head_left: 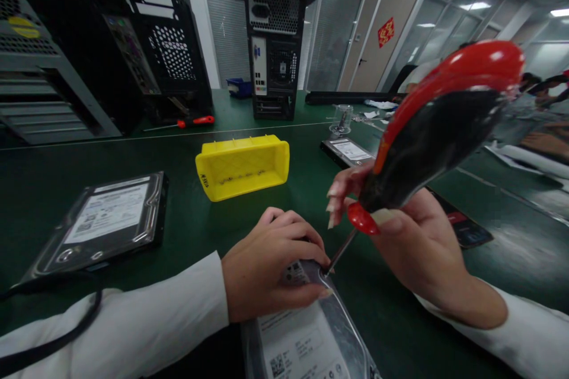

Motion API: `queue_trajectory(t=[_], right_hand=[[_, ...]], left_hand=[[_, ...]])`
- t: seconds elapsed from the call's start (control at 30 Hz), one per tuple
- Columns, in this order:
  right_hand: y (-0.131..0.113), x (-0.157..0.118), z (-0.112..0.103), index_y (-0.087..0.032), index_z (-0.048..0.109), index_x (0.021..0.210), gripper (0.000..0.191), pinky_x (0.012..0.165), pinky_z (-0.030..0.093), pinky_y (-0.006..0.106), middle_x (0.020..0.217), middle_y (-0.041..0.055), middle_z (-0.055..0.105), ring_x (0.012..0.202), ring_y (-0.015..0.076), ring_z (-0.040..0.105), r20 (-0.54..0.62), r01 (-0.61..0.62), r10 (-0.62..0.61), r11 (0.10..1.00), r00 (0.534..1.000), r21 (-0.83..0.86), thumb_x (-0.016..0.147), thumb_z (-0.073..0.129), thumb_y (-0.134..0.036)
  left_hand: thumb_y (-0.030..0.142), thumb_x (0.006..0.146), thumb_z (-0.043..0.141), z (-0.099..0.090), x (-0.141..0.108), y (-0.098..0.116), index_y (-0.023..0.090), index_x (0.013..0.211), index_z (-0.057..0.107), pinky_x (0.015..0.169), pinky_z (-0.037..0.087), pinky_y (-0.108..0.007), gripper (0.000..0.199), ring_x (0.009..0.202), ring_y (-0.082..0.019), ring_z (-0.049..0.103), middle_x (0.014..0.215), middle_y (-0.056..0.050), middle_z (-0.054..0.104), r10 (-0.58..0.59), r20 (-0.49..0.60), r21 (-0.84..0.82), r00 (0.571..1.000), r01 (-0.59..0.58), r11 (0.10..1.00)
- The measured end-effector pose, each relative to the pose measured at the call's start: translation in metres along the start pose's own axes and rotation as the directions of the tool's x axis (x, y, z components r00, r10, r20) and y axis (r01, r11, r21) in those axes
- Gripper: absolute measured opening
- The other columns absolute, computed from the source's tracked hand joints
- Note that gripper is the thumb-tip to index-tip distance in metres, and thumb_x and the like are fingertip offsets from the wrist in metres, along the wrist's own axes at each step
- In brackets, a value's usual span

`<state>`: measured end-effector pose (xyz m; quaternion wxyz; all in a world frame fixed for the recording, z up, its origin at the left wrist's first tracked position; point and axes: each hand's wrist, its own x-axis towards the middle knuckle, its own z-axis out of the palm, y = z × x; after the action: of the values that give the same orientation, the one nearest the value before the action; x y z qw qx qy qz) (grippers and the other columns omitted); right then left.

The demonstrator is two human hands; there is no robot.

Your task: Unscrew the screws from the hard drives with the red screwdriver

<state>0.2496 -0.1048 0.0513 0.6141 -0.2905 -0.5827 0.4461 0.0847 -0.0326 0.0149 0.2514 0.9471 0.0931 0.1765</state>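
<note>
A hard drive with a white label lies on the green table at the lower middle, its near end cut off by the frame. My left hand is closed over its far end, thumb on the label side and fingers on the far edge. Between thumb and fingers of my right hand is a red and black screwdriver, its handle tilted up to the right. The shaft slants down, and its tip meets the drive's far right corner beside my left fingertips. Any screw under the tip is too small to see.
Beyond my hands stands a yellow bin with several small screws. Other hard drives lie left and right. Computer cases stand behind, near another screwdriver. A clear cup and a dark phone-like slab are right.
</note>
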Motion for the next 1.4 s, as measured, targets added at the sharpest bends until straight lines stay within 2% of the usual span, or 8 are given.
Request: queue_trajectory(t=[0.2,0.33,0.47,0.67,0.83,0.97,1.17,1.4], right_hand=[[-0.0026,-0.0033,0.0046,-0.029,0.052,0.104,0.023,0.070,0.049,0.029,0.070,-0.0017,0.055,0.071,0.0125,0.053,0.048,0.016,-0.014,0.999,0.999,-0.040,0.083,0.058,-0.023],[-0.0051,-0.0045,0.0035,-0.028,0.051,0.114,0.026,0.075,0.046,0.030,0.076,-0.0001,0.047,0.071,0.0117,0.046,0.032,-0.063,0.064,0.998,0.997,-0.025,0.089,0.047,-0.031],[-0.0040,-0.0006,0.0010,-0.029,0.047,0.124,0.036,0.082,0.045,0.029,0.089,0.0026,0.049,0.083,0.0150,0.049,0.067,-0.139,0.135,0.988,0.989,0.067,0.091,0.039,-0.039],[-0.0002,0.0030,-0.0013,-0.024,0.054,0.113,0.026,0.086,0.047,0.022,0.095,0.0000,0.057,0.092,0.0107,0.055,0.019,-0.036,0.036,0.999,0.999,-0.012,0.088,0.051,-0.024],[-0.0043,0.0024,0.0036,-0.023,0.049,0.103,0.025,0.083,0.051,0.020,0.096,-0.0014,0.064,0.089,0.0080,0.061,0.006,-0.002,0.002,1.000,1.000,0.004,0.083,0.057,-0.010],[-0.0032,0.0007,0.0039,-0.027,0.049,0.107,0.027,0.065,0.051,0.020,0.078,-0.0036,0.057,0.071,0.0075,0.056,-0.020,-0.017,0.016,0.998,1.000,-0.061,0.083,0.058,-0.016],[-0.0045,0.0015,-0.0007,-0.025,0.047,0.125,0.042,0.082,0.047,0.030,0.087,0.0024,0.050,0.081,0.0139,0.049,0.031,-0.090,0.091,0.996,0.995,-0.022,0.088,0.042,-0.045],[-0.0021,0.0027,-0.0043,-0.025,0.056,0.110,0.023,0.086,0.047,0.022,0.094,-0.0005,0.060,0.091,0.0101,0.056,-0.034,-0.013,0.011,0.999,0.999,-0.051,0.087,0.052,-0.027]], left_hand=[[0.032,0.075,0.068,-0.0002,-0.0001,0.0005,0.024,0.091,0.064,0.079,0.024,-0.033,0.019,0.094,-0.019,0.049,0.097,0.002,0.062,-0.009,0.000,-0.006,1.000,0.009,1.000],[0.032,0.075,0.069,-0.0002,0.0004,0.0005,0.024,0.088,0.064,0.079,0.023,-0.033,0.017,0.093,-0.018,0.049,0.095,0.003,0.061,-0.008,-0.003,-0.007,1.000,0.008,1.000],[0.033,0.074,0.070,0.0005,0.0005,0.0000,0.025,0.089,0.065,0.080,0.022,-0.032,0.018,0.093,-0.017,0.049,0.095,0.004,0.061,-0.011,-0.003,-0.002,1.000,0.011,1.000],[0.034,0.075,0.069,0.0009,-0.0007,-0.0008,0.024,0.090,0.065,0.081,0.022,-0.033,0.018,0.095,-0.018,0.050,0.096,0.003,0.060,-0.004,-0.010,0.004,1.000,0.004,1.000],[0.034,0.074,0.068,0.0010,-0.0011,-0.0012,0.025,0.091,0.064,0.082,0.022,-0.034,0.019,0.097,-0.019,0.049,0.098,0.004,0.061,-0.008,0.005,0.022,1.000,0.008,1.000],[0.035,0.075,0.068,0.0009,-0.0010,-0.0013,0.024,0.090,0.064,0.080,0.022,-0.033,0.018,0.095,-0.019,0.049,0.097,0.003,0.061,-0.011,0.011,0.020,1.000,0.011,1.000],[0.034,0.075,0.069,0.0002,-0.0003,-0.0006,0.025,0.090,0.065,0.080,0.022,-0.033,0.018,0.093,-0.017,0.050,0.096,0.004,0.061,-0.006,-0.001,0.010,1.000,0.006,1.000],[0.034,0.075,0.069,0.0008,-0.0005,-0.0006,0.025,0.090,0.065,0.081,0.022,-0.033,0.018,0.094,-0.017,0.050,0.096,0.004,0.061,-0.008,-0.003,0.005,1.000,0.008,1.000]])
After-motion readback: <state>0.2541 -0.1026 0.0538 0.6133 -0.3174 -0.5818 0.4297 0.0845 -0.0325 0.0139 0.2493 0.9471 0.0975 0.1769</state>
